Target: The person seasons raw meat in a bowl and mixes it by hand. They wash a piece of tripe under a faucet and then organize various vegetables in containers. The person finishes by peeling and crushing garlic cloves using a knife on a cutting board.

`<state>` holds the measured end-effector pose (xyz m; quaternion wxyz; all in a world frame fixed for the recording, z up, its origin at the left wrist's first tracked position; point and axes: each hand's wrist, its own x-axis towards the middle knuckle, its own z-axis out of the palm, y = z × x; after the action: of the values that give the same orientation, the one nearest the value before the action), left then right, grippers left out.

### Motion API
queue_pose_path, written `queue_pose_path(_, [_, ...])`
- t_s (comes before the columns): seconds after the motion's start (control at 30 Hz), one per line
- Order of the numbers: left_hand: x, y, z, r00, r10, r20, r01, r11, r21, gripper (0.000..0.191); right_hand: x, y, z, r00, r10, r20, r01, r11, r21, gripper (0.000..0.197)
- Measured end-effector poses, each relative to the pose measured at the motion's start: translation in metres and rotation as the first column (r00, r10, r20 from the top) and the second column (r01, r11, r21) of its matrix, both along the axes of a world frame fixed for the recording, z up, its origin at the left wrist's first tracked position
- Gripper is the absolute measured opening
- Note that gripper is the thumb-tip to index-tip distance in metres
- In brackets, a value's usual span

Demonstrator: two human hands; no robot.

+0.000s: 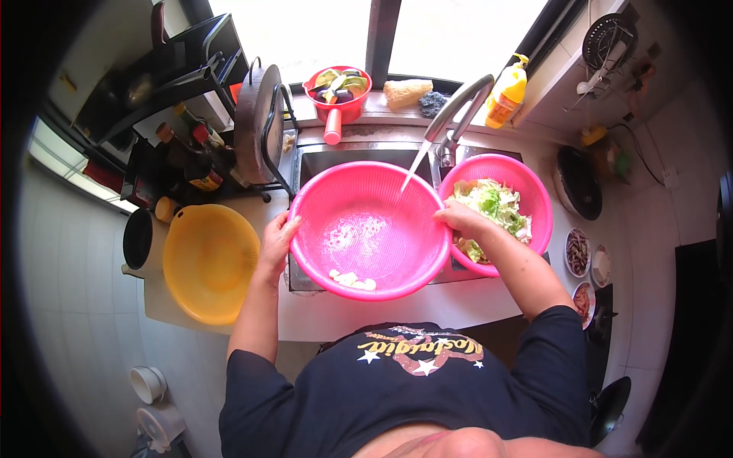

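Between both hands I hold a large pink plastic colander [372,240] over the steel sink [355,156]. My left hand [279,240] grips its left rim, and my right hand [462,220] grips the right rim. A stream of water [416,166] runs from the faucet [464,109] into the colander. Several small pale pieces, perhaps peeled garlic cloves [352,279], lie inside near its front wall. To the right, partly behind my right forearm, a second pink colander [543,200] contains chopped leafy cabbage [495,206].
A yellow plastic basin [212,263] stands left on the counter [343,315]. Behind it are bottles [200,172] and a rack with round cutting boards [260,126]. A red strainer [339,106] of cut eggplant and a yellow pump bottle [507,94] are by the window. Small dishes [577,252] stand right.
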<state>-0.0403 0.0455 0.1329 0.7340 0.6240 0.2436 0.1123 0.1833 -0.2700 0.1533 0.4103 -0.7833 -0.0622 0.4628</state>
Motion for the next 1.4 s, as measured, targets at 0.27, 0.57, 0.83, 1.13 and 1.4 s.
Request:
queue_pose_path(0.27, [0.03, -0.022, -0.022, 0.993, -0.117, -0.018, 0.114, 0.986, -0.126, 0.025, 0.008, -0.04, 0.056, 0.998, -0.042, -0.057, 0.043, 0.999, 0.015, 0.018])
queue_pose_path(0.57, [0.055, -0.069, -0.012, 0.947, -0.32, -0.034, 0.292, 0.899, -0.327, 0.03, 0.009, -0.077, 0.149, 0.993, -0.087, -0.075, 0.073, 0.983, -0.166, 0.025])
queue_pose_path(0.83, [0.047, -0.047, 0.029, 0.98, -0.191, 0.06, 0.2, 0.952, -0.231, 0.032, 0.015, -0.077, 0.079, 0.974, -0.181, -0.136, 0.166, 0.979, -0.117, 0.021])
queue_pose_path(1.13, [0.009, -0.017, 0.089, 0.998, -0.026, 0.054, 0.03, 0.996, -0.079, 0.032, 0.017, 0.0, -0.011, 0.926, 0.004, -0.378, 0.041, 0.993, 0.113, 0.031])
queue_pose_path(1.4, [-0.011, -0.045, 0.099, 0.965, -0.012, 0.263, -0.032, 0.986, 0.161, 0.038, 0.057, 0.04, -0.077, 0.971, 0.189, -0.145, -0.147, 0.955, 0.259, 0.031])
